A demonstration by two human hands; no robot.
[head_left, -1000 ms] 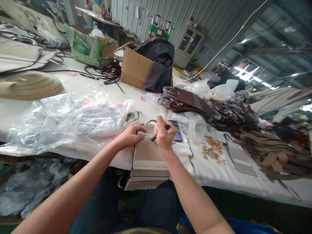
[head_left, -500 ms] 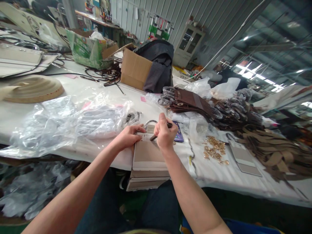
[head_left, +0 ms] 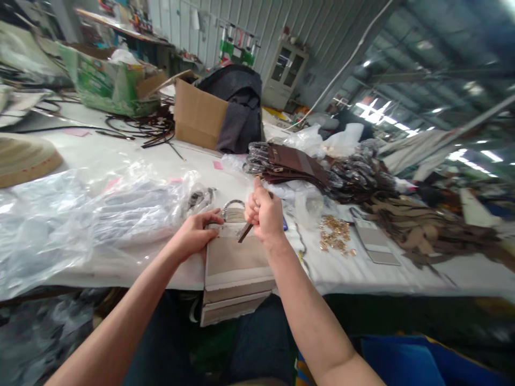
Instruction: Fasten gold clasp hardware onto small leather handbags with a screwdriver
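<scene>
A stack of beige bag pieces [head_left: 237, 257] lies at the table's front edge, its lower part hanging over above my lap. My left hand [head_left: 197, 231] grips the upper left corner, thumb on top and other fingers at the side edge. A ring-shaped handle in clear wrap [head_left: 233, 204] stands up behind the top edge. In my closed right hand [head_left: 265, 214], thumb pointing up, is a narrow dark brown strip [head_left: 244, 234]. Its lower end slants down over the top piece; whether it touches is unclear. A phone [head_left: 285, 223] is mostly hidden behind this hand.
Clear plastic bags with pale contents [head_left: 132, 209] spread out on the left. Brown bags [head_left: 298, 166] are piled behind on the right. Small gold metal fittings [head_left: 335, 235], a flat beige piece [head_left: 376, 241] and brown straps [head_left: 426, 225] lie to the right. A cardboard box [head_left: 201, 118] stands farther back.
The view has swung to the right, so everything sits further left. The strip's lower end now shows more below my right hand. My left hand keeps its hold on the corner.
</scene>
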